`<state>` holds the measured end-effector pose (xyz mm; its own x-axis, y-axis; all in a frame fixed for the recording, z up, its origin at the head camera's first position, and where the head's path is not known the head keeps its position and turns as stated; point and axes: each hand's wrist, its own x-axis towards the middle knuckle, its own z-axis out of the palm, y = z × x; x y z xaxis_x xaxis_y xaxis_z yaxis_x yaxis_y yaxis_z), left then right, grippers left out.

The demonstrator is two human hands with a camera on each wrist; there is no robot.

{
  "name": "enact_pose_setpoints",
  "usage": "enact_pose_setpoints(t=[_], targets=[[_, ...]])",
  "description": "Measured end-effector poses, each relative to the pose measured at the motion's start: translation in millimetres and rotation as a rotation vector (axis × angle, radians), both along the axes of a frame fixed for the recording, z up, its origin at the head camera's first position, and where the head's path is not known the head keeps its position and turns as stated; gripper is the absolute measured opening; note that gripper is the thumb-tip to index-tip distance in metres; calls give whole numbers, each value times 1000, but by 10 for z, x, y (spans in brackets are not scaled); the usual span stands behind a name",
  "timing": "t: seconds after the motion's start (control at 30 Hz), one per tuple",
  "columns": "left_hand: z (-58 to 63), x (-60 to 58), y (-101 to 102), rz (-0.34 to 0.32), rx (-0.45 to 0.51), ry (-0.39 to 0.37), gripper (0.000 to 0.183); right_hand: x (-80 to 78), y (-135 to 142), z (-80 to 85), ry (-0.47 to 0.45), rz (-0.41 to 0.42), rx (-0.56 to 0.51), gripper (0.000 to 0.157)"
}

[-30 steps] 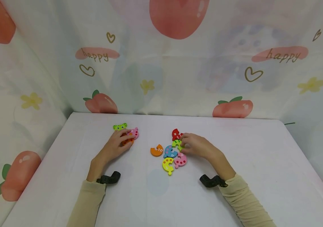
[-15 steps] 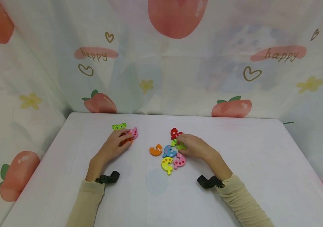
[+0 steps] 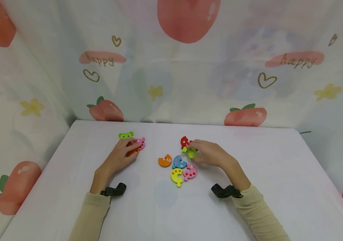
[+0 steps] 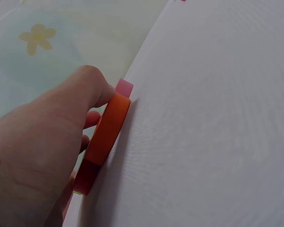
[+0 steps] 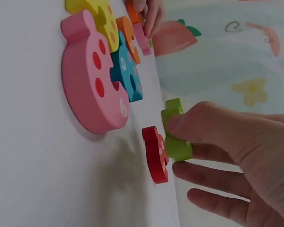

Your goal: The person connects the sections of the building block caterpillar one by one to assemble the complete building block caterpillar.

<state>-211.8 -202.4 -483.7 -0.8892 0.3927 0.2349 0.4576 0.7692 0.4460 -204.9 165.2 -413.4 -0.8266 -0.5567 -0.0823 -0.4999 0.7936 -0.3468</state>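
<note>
My right hand (image 3: 209,153) pinches a light green wooden puzzle piece (image 5: 178,135) between thumb and fingers, raised off the table. Just beyond it lies a red piece (image 3: 184,142); nearer me are a blue piece (image 3: 178,162) and a pink piece with red dots (image 5: 87,71). On the left, my left hand (image 3: 120,154) holds a row of joined pieces, thumb at one side and fingers at the other. An orange piece (image 4: 108,125) is under the thumb, with a pink piece (image 3: 141,143) and a green animal head with eyes (image 3: 125,135) around it.
A yellow piece (image 3: 176,175) and an orange piece marked 10 (image 3: 165,161) lie mid-table between the hands. The white table (image 3: 147,214) ends at a printed curtain (image 3: 171,67) behind, with more curtain on both sides.
My right hand has picked up the green piece from beside the blue one and turned it, shifting slightly left. The left hand stays over its pieces.
</note>
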Motion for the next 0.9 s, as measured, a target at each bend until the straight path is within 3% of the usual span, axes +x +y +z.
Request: enact_pose_setpoints(t=[0.13, 0.2, 0.3, 0.4, 0.57, 0.9], targets=[[-12, 7, -6, 1, 8, 0, 40, -34, -125, 50, 63, 23, -220, 44], [-9, 7, -3, 1, 9, -16, 40, -85, -303, 56, 75, 40, -327, 45], [-6, 2, -2, 10, -2, -42, 40, -227, -677, 37, 63, 65, -398, 47], [-8, -5, -3, 4, -8, -48, 40, -425, -1040, -66, 20, 86, -392, 47], [-27, -17, -29, -28, 9, -25, 40, -702, -1453, -252, -30, 109, -261, 45], [-33, -45, -44, -32, 25, -14, 38, -829, -1652, -318, -55, 88, -163, 38]])
